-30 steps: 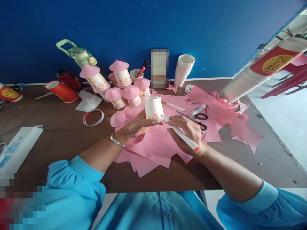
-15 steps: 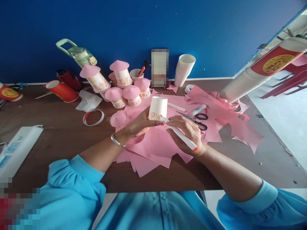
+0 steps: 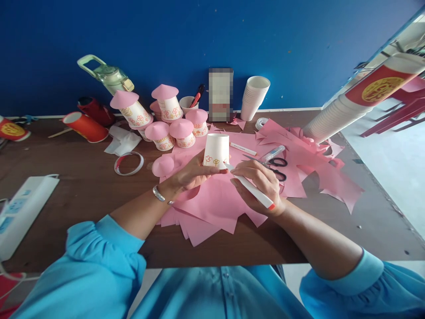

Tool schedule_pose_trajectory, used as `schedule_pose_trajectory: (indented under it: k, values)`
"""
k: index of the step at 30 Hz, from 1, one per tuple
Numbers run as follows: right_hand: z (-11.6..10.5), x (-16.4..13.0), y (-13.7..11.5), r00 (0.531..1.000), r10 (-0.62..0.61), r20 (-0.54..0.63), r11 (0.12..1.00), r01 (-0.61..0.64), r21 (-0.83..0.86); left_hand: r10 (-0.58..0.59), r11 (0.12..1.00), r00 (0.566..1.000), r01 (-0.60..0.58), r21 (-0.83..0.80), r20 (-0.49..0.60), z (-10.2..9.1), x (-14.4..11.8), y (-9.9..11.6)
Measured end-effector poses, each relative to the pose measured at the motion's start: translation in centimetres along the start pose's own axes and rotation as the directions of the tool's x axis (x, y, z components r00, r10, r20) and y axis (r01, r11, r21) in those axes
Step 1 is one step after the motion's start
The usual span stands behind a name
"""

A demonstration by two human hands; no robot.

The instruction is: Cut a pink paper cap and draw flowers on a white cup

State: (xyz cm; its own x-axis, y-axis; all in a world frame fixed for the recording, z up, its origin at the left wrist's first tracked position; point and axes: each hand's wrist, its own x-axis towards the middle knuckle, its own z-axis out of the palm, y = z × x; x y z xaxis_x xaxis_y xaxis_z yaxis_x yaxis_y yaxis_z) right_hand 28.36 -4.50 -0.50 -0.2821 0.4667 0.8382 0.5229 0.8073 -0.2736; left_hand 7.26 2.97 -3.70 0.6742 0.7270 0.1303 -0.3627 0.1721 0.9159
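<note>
blue wall behind brown counter [image 3: 83, 195], left hand [image 3: 192, 175] gripping upturned paper cup [image 3: 216, 150], right hand [image 3: 262, 184] closed round white marker [image 3: 252, 189], tip at cup, scissors [image 3: 274, 166] just beyond right hand

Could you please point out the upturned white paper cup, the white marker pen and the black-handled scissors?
Upturned white paper cup with flower drawings [image 3: 217, 148]: head view, on its side wall.
White marker pen with orange end [image 3: 254, 191]: head view, mid-barrel.
Black-handled scissors [image 3: 277, 162]: head view, upper handle loop.
</note>
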Motion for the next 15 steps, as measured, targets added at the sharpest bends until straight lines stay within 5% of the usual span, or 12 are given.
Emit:
schedule_pose_trajectory:
  k: [15]
  values:
    - [0.1, 0.0, 0.1, 0.999, -0.027, 0.018, 1.000, 0.027, -0.002, -0.051, 0.997, 0.998, 0.049, 0.058, 0.028, 1.1, 0.1, 1.1]
